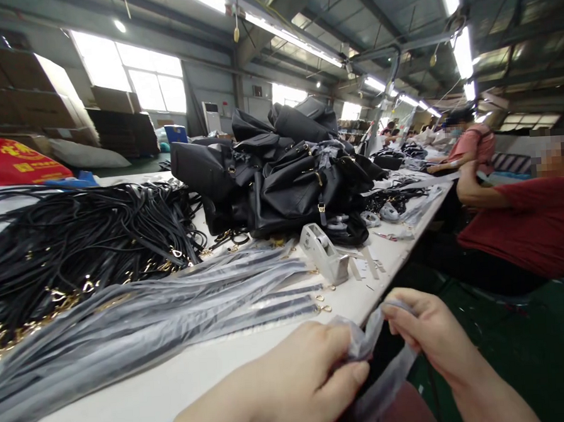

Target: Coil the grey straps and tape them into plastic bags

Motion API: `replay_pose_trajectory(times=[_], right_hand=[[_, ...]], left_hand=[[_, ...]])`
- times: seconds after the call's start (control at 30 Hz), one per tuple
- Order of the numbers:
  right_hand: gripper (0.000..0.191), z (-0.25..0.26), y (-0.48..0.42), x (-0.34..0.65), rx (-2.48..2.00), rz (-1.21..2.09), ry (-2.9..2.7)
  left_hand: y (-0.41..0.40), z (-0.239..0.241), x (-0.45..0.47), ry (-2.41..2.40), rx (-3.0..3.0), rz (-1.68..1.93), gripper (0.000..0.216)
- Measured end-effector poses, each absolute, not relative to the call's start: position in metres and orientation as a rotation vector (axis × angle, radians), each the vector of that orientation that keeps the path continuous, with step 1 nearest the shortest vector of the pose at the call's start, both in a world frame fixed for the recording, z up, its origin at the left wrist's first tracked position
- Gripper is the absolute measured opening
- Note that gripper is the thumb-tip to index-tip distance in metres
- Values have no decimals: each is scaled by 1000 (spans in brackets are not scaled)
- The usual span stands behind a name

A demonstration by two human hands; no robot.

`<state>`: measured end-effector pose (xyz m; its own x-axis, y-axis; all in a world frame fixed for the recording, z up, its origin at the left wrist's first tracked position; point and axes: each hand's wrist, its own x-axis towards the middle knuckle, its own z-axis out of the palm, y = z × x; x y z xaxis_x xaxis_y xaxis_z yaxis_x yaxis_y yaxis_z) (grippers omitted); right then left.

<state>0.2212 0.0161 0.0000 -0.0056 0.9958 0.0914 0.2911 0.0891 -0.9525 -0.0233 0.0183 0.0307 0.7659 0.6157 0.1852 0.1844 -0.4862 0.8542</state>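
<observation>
My left hand (314,378) and right hand (432,326) both pinch a plastic-wrapped strip (364,339) just off the table (108,412) edge; two grips presumably control slack. Sleeved straps (173,298) lie roughly parallel, probably against tangling. Tape dispenser (322,253) stands near their clasps (325,309), seemingly for reach.

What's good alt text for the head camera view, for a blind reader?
A person's left hand and right hand hold translucent wrapping by a white table. On it are wrapped straps, loose black straps, a tape dispenser and heaped black bags.
</observation>
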Motion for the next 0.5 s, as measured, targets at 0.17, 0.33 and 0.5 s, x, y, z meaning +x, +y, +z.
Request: replay_pose_trajectory(times=[0.17,0.33,0.5], right_hand=[[30,-3,16,190,-1220,1000,-1746],[28,-11,-4,168,-921,1530,-1633],[18,-9,9,176,-1196,897,-1749]], left_hand=[[26,18,-16,556,1387,507,57],[35,12,-20,425,946,631,49],[29,13,-24,349,1013,496,57]])
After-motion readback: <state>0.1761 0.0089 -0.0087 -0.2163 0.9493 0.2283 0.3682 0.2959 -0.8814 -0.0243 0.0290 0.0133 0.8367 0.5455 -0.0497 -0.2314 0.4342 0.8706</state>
